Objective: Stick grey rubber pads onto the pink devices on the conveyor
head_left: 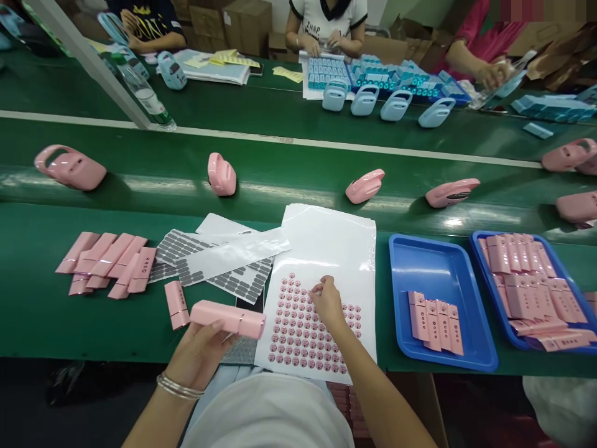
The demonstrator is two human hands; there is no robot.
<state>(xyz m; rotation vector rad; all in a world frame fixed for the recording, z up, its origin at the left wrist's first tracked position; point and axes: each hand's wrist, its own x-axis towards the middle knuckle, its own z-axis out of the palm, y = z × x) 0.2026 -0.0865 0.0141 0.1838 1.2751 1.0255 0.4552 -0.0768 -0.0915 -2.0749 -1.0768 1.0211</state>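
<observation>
My left hand (201,351) is closed round a long pink plastic case (228,318), held roughly level above the table edge. My right hand (328,302) is over a white sheet of round stickers (329,239), its thumb and forefinger pinched at the upper rows. Whatever lies between those fingertips is too small to make out. Rows of small pink round stickers (298,339) cover the sheet's lower part. Another pink case (176,305) with small dark marks lies just left of the one in my hand.
Several pink cases (109,258) are heaped at left, beside sheets of grey labels (247,280). A blue tray (443,261) on the right holds several pink cases; a fuller blue tray (581,292) adjoins it. Pink handled housings (222,175) lie on the green belt (289,168). Co-workers sit opposite.
</observation>
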